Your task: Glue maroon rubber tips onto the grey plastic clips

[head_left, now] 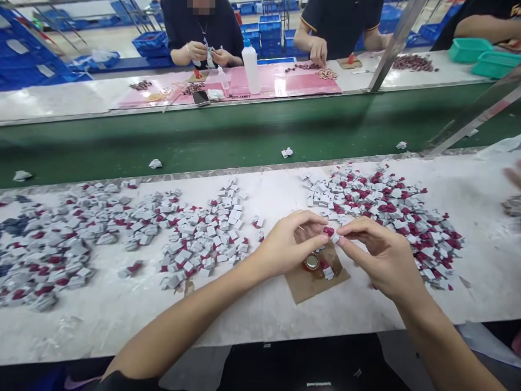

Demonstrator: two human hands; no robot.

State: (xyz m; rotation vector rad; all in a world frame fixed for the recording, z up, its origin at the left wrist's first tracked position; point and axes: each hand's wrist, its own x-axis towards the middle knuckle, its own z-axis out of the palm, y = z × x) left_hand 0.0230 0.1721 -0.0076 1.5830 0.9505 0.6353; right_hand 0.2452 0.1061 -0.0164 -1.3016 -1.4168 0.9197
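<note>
The white surface [252,315] ran back to a green belt [228,130] along its far edge [228,171]. A broad left heap [150,222] and a compact right heap [386,208] of grey-and-maroon pieces stood apart, with room between them and towards the near edge [220,344]. The left hand [288,241] and right hand [385,258], above a brown cardboard sheet [299,290], pinched one small maroon-and-grey piece [329,232] between their fingertips.

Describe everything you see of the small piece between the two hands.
The small piece is dark red toward the left and whitish toward the right, perhaps plastic, though I cannot tell. It appears pinched by the fingertips of the left hand and right hand, held up off the table near the far side of the brown card. Fingers partly cover it; finer detail is too small to read.
</note>
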